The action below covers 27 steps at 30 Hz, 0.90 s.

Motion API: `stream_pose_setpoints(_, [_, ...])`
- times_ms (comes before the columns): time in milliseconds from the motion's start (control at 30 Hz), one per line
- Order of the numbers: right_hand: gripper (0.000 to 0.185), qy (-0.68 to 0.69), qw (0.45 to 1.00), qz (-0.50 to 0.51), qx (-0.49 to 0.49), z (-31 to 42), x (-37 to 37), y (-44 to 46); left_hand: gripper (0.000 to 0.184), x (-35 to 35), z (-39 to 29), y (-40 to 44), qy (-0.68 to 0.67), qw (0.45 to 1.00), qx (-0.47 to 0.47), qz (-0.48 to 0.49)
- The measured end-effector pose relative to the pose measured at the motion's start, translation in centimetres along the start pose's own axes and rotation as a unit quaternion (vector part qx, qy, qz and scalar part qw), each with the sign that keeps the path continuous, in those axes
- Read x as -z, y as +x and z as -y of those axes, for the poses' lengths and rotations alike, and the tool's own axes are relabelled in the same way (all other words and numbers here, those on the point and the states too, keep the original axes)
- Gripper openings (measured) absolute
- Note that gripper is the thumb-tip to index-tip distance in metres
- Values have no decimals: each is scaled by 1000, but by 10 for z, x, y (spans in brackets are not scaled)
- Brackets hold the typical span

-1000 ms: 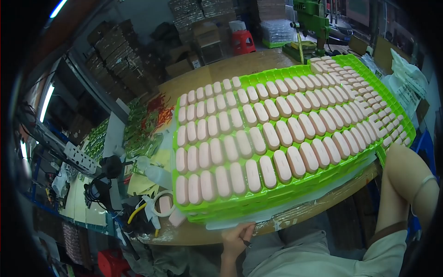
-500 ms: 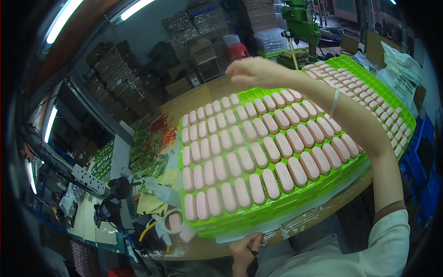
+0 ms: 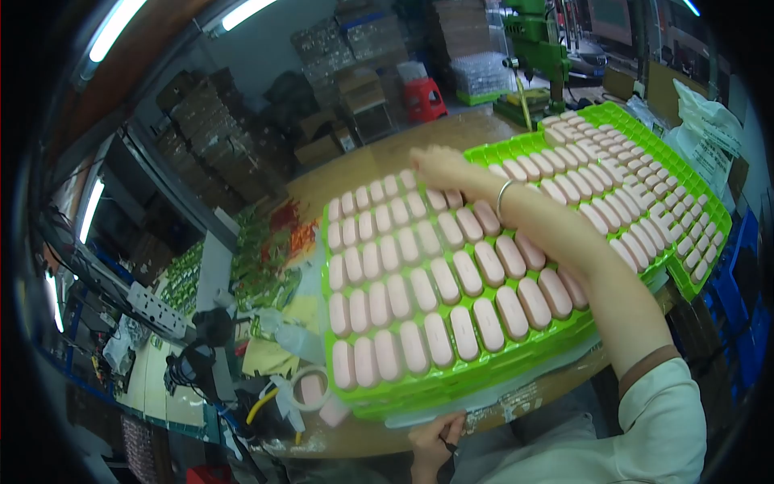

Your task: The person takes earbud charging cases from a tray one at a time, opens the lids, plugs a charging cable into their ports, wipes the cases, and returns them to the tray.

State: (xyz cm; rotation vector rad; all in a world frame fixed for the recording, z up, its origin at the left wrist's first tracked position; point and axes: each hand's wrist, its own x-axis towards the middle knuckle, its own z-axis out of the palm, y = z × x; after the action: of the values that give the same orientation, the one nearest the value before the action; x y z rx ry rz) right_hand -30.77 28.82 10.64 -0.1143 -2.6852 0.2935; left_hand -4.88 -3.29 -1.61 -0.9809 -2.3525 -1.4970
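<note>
My right hand (image 3: 439, 167) reaches across to the far edge of a green tray (image 3: 419, 385), over the back row of pale pink oblong blocks (image 3: 391, 356). Its fingers are curled and slightly blurred; what they hold, if anything, is hidden. A bangle circles that wrist. Rows of the blocks fill the tray's pockets, and several green trays appear stacked beneath. My forearm covers part of the right-hand rows. My left hand (image 3: 434, 440) is down at the table's near edge, below the tray stack, with its fingers closed; I cannot see anything in them.
Another green tray (image 3: 700, 173) with smaller pink blocks is on the right. A tape roll (image 3: 310, 389) and a yellow-handled tool (image 3: 260, 406) are near the tray's left corner. Behind stand a green machine (image 3: 536, 48), a red stool (image 3: 423, 98) and stacked boxes (image 3: 205, 121).
My right hand has come down from above the tray to its far edge, and its fingers are more curled. My left hand stays near the table edge. The view has shifted slightly.
</note>
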Motion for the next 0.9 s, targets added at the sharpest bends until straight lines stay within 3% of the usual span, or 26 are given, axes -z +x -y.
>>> stream_pose_setpoints(167, [21, 114, 986, -92, 78, 9, 60, -20, 10, 2, 1, 0, -7, 1000, 11, 14])
stream_pose_setpoints(367, [15, 319, 936, -17, 149, 61, 166, -162, 9, 4, -1, -1, -46, 997, 59, 31])
stream_pose_setpoints(433, [15, 386, 908, 72, 145, 74, 183, -218, 8, 4, -2, -1, -66, 993, 95, 37])
stream_pose_setpoints(500, [19, 433, 847, 127, 283, 70, 160, -255, 10, 0, 0, -1, -110, 992, 68, 9])
stream_pose_setpoints(567, [25, 464, 825, 203, 250, 78, 131, -288, 36, -4, 19, -16, -180, 979, 90, 5])
stream_pose_setpoints(600, [28, 472, 824, 214, 230, 81, 111, -302, 36, -3, 15, -18, -179, 979, 98, 8])
stream_pose_setpoints(633, [31, 480, 821, 224, 211, 83, 90, -315, 54, -3, 9, -16, -255, 961, 108, 12])
stream_pose_setpoints(667, [31, 486, 818, 227, 208, 85, 67, -323, 72, -3, 5, -12, -329, 937, 118, 16])
stream_pose_setpoints(700, [32, 519, 818, 188, 159, 88, 45, -331, 72, -6, 2, -9, -327, 937, 126, 14])
stream_pose_setpoints(767, [33, 560, 806, 162, 105, 92, 24, -342, 91, -12, -2, -6, -388, 906, 164, 35])
stream_pose_setpoints(833, [33, 624, 767, 150, 7, 96, 9, -344, 87, -10, 4, -4, -371, 913, 150, 77])
stream_pose_setpoints(900, [31, 660, 737, 141, 8, 98, 3, -346, 82, -12, -1, -3, -388, 900, 175, 89])
